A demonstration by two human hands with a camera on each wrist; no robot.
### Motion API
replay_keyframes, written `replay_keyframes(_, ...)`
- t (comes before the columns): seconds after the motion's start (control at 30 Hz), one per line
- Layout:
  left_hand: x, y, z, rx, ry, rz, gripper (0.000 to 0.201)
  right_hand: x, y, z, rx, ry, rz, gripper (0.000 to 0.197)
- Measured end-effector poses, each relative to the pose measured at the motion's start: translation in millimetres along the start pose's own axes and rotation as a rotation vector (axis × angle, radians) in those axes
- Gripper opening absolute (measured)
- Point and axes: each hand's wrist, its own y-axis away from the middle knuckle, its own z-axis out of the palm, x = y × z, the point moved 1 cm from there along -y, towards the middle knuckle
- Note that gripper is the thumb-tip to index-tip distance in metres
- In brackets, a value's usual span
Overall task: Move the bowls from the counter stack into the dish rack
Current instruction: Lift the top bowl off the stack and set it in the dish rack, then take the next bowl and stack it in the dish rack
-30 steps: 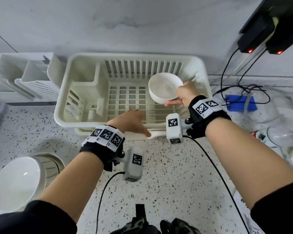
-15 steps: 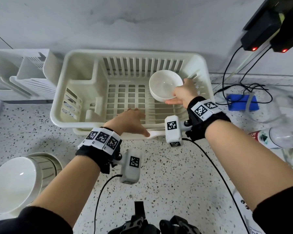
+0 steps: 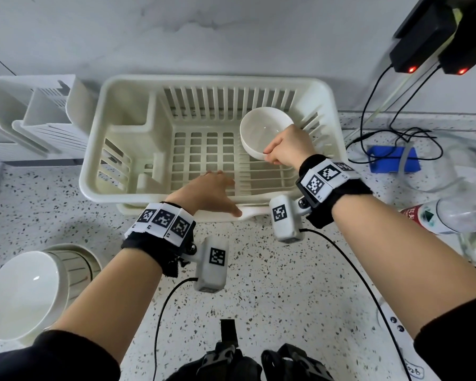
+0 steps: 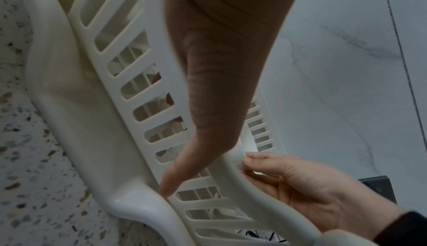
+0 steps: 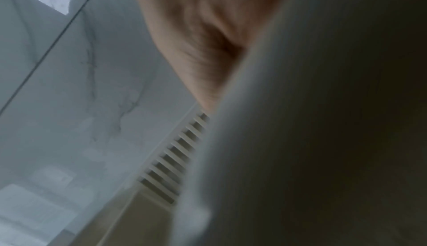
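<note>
My right hand (image 3: 285,149) grips a white bowl (image 3: 261,132) by its near rim and holds it tilted over the right part of the cream dish rack (image 3: 99,149). In the right wrist view the bowl (image 5: 323,122) is a close blur beside my thumb (image 5: 203,40). My left hand (image 3: 212,191) holds the rack's front rim, thumb along the outer wall (image 4: 208,103), fingers down inside behind the slots. The stack of white bowls (image 3: 25,292) stands on the counter at the near left.
A white slotted holder (image 3: 39,119) stands left of the rack against the wall. Right of the rack lie black cables, a blue box (image 3: 393,159) and a clear bottle (image 3: 437,215). Black chargers (image 3: 423,37) hang at the top right.
My right hand has moved the bowl slightly farther back over the rack's right side. The left hand has stayed on the front rim.
</note>
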Motion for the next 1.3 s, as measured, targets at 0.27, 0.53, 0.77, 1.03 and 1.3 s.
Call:
replay_keyframes(0.27,-0.2,0.9,0.5,0.01,0.009,0.007,0.08,7.7,-14.2,-1.3,0.094,-0.023,0.096,0.052)
replay_keyframes(0.53,4.2,8.5,0.6,0.11,-0.013,0.007,0.077,1.2,20.6,-17.9,0.021,-0.23,-0.009,0.025)
replay_keyframes(0.77,13.3,44.1,6.4,0.285,-0.039,0.058,0.065,-10.5,73.5,-25.4,0.134,-0.331,-0.232,0.019)
replay_keyframes(1.03,12.4,122.0,24.2,0.605,0.117,0.106,0.049,-13.7,164.9,-11.7,0.178,-0.495,-0.54,0.015)
replay_keyframes(1.3,-27.4,191.9,59.7,0.749,0.269,0.039,0.043,-32.6,239.1,38.1,0.201,-0.349,-0.779,0.02)
